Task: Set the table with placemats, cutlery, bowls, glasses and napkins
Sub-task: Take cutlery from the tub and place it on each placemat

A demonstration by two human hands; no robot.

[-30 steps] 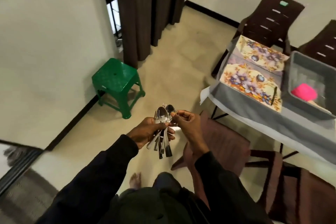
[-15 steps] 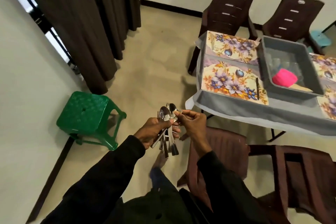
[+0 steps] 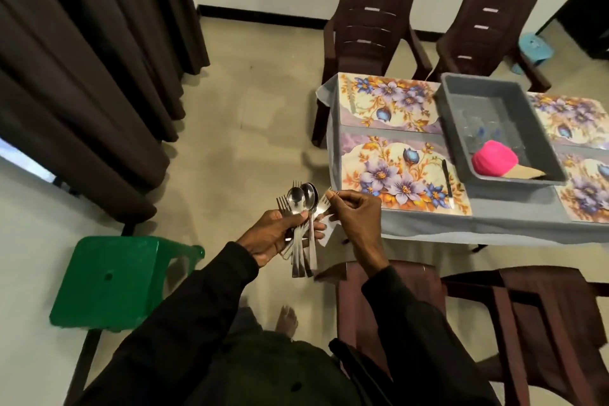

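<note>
While the left hand (image 3: 273, 234) clamps the cutlery bundle (image 3: 301, 204) in a full grip at frame centre, the right hand's (image 3: 356, 214) grip pinches one fork (image 3: 324, 199) near its tines. Slide that fork out toward two o'clock with the rest squeezed tight. It likely belongs at the nine o'clock edge of the nearest placemat (image 3: 395, 175), opposite the knife (image 3: 447, 183) on the tabletop (image 3: 494, 224).
</note>
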